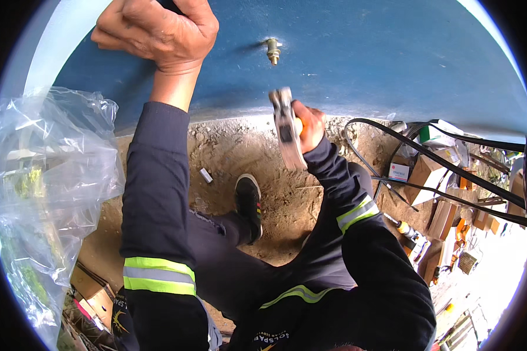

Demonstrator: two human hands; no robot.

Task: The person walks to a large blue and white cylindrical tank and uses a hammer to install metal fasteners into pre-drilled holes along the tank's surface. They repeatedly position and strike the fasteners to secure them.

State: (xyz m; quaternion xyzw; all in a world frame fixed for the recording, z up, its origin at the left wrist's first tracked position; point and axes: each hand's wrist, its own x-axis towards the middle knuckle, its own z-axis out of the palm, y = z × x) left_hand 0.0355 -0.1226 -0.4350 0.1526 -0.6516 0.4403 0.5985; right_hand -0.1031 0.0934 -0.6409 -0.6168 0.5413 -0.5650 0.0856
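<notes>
My right hand (314, 124) grips a claw hammer (287, 130) by its yellow handle. The hammer's head is smeared by motion and stands just below a brass-coloured anchor bolt (273, 51). This bolt, with a nut on it, sticks out of the blue wall (392, 52), apart from the hammer. Up at the left, my left hand (161, 32) is closed in front of the wall near the top edge. A bit of something dark shows above its fingers, too cut off to name.
Clear plastic sheeting (58, 175) hangs at the left. Black cables (445, 161) loop across the right side. Beyond them lie cardboard boxes (430, 174) and a yellow-and-grey power tool (409, 231). A small white object (205, 175) rests on the dirt ground by my shoe (249, 202).
</notes>
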